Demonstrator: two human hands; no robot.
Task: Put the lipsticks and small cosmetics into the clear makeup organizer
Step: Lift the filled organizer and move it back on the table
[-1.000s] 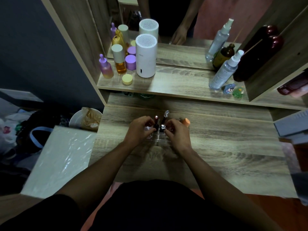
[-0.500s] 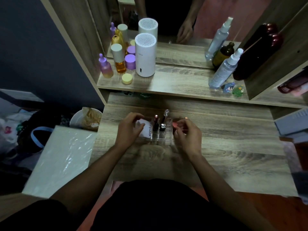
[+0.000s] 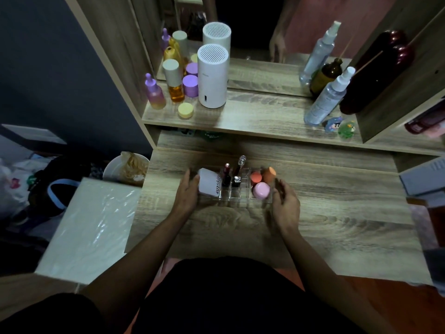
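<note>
While both our forearms reach forward over the near edge of the wood-grain dressing table [image 3: 337,225], our hands sit on either side of the clear acrylic makeup organizer [image 3: 234,195], which stands near the middle of the table, closer to its far edge than to the near one. Our left hand [image 3: 186,196] is cupped against the organizer's left end, fingers loosely curled around a white tube printed with dark lettering [image 3: 209,183] that stands tilted in the leftmost compartment; the fingers touch the tube and the thumb lies along its near side. Our right hand [image 3: 285,208] is beside the organizer's right end, fingers partly curled and pointing toward it; we cannot tell whether they pinch anything or only brush the acrylic wall.

Inside the organizer, the small middle cells hold a dark red lipstick [image 3: 226,173] and a slim tube with a silver cap [image 3: 240,163], both upright, and a short dark item with a silver top [image 3: 236,181] just in front of them. The right compartment holds a pink round sponge [image 3: 261,190] nearest us, a coral sponge [image 3: 255,177] behind it, and an orange teardrop sponge [image 3: 269,174] at the far right corner.

Farther on, a raised wooden shelf [image 3: 252,116] carries a white ribbed-top cylinder [image 3: 212,78], purple and amber bottles [image 3: 173,85] at its left end, and a clear spray bottle [image 3: 327,100] near its right end.
</note>
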